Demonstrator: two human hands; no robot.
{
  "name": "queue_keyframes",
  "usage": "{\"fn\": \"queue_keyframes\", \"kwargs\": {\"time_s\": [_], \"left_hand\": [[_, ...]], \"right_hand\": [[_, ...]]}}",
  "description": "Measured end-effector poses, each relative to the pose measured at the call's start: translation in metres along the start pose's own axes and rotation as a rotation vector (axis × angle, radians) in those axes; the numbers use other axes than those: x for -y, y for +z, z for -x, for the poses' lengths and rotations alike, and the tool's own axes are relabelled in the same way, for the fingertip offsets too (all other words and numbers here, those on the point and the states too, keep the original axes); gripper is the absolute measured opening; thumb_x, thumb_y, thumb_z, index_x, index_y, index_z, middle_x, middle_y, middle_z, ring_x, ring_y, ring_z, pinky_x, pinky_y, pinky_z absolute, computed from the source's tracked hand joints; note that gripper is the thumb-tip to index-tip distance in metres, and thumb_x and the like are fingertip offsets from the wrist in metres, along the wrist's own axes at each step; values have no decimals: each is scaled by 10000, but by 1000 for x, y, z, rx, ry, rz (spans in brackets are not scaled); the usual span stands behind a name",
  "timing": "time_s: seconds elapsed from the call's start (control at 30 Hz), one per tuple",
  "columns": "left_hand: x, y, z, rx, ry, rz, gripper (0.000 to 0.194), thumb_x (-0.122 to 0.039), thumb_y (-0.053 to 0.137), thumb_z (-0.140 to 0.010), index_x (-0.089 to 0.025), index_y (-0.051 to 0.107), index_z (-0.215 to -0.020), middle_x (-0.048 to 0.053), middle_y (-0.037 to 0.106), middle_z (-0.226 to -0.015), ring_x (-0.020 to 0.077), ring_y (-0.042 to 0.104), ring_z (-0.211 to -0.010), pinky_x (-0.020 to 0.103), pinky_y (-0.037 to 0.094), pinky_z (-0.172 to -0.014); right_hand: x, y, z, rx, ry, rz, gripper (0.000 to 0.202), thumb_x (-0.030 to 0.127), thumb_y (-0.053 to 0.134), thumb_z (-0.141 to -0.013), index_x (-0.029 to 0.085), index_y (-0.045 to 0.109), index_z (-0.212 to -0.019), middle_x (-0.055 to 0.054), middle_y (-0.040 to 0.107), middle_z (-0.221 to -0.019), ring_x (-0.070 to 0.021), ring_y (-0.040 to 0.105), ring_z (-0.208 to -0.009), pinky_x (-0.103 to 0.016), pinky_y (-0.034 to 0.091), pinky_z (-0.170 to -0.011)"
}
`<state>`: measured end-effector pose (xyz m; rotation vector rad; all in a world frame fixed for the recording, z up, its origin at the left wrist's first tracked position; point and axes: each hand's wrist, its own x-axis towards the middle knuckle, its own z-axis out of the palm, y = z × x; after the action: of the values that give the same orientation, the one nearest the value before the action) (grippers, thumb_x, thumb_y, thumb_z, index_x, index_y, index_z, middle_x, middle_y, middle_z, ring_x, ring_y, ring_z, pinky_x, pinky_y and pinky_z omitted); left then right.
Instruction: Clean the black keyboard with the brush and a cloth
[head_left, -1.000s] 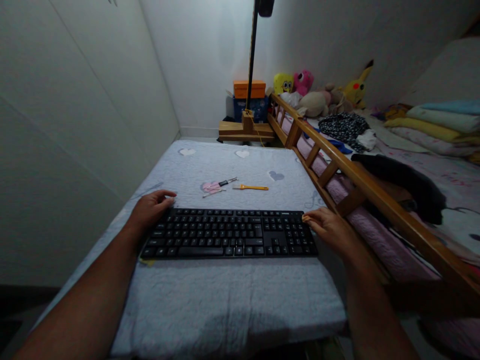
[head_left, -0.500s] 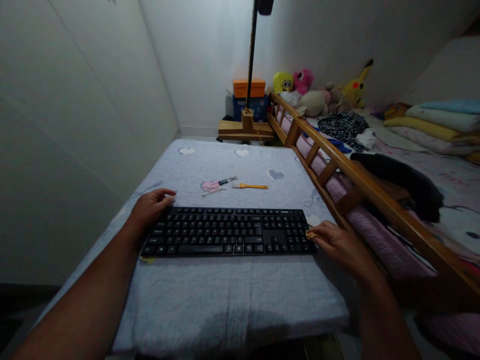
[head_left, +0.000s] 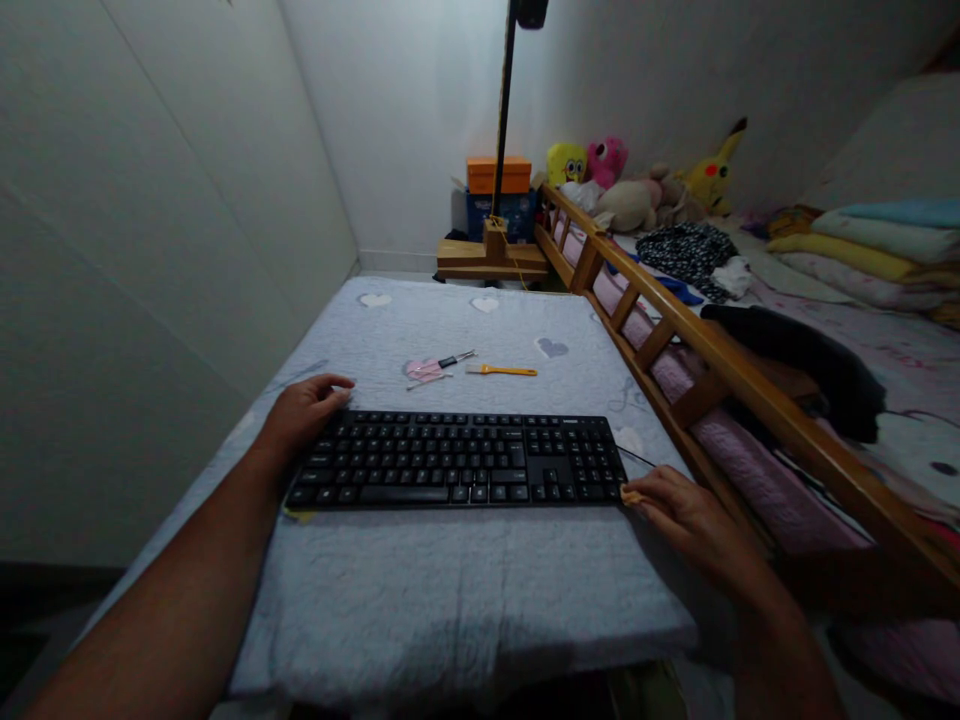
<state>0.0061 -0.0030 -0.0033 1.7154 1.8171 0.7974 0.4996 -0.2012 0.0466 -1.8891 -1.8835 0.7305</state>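
Note:
A black keyboard (head_left: 450, 462) lies flat on the cloth-covered table, its long side facing me. At its far left corner rests my left hand (head_left: 304, 410), fingers stretched forward and thumb a little apart from them. My right hand (head_left: 679, 505) pinches a small piece of orange-tan cloth (head_left: 632, 495) at the keyboard's lower right corner. Most of that cloth is hidden by the fingers. A thin black cable (head_left: 636, 456) runs from the keyboard's right side towards my right hand.
Beyond the keyboard lie a yellow-handled brush (head_left: 510, 371), a dark-handled thin tool (head_left: 448, 361) and a thin pale stick (head_left: 430, 382). A wooden bed rail (head_left: 671, 320) borders the table's right side. A black pole on a wooden base (head_left: 491, 262) stands at the far end.
My right hand has moved down and slightly right with the cloth, from the number keys' side to the lower right corner. The left hand has hardly moved.

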Motion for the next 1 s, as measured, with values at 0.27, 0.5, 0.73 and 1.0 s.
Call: {"fn": "queue_keyframes", "kwargs": {"time_s": [0.27, 0.5, 0.73, 1.0], "left_hand": [[1, -1, 1, -6, -10, 42, 516, -545, 609, -692, -169, 718, -1028, 2, 623, -665, 165, 536, -575, 280, 412, -563], [-2, -3, 1, -5, -14, 60, 503, -525, 596, -701, -164, 708, -1033, 4, 626, -680, 169, 535, -582, 278, 401, -550], [0, -4, -1, -2, 4, 60, 501, -511, 592, -709, -146, 706, -1032, -1, 595, -645, 164, 516, -578, 280, 397, -562], [2, -3, -2, -8, 25, 33, 485, -516, 594, -717, -150, 713, -1011, -10, 580, -627, 154, 500, -559, 274, 381, -549]], "right_hand": [[17, -14, -6, 83, -39, 65, 267, 359, 525, -935, 245, 760, -881, -65, 678, -903, -227, 669, -855, -333, 530, -785], [56, 6, -60, -21, -221, 115, 205, 212, 543, -926, 217, 746, -954, -66, 666, -932, -204, 649, -893, -314, 498, -835], [73, 41, -101, -86, -309, 177, 189, 175, 548, -949, 201, 736, -963, -63, 632, -920, -202, 609, -912, -315, 479, -851], [76, 59, -104, -83, -359, 233, 197, 129, 554, -935, 185, 737, -982, -72, 623, -927, -206, 583, -902, -328, 478, -847]]}}
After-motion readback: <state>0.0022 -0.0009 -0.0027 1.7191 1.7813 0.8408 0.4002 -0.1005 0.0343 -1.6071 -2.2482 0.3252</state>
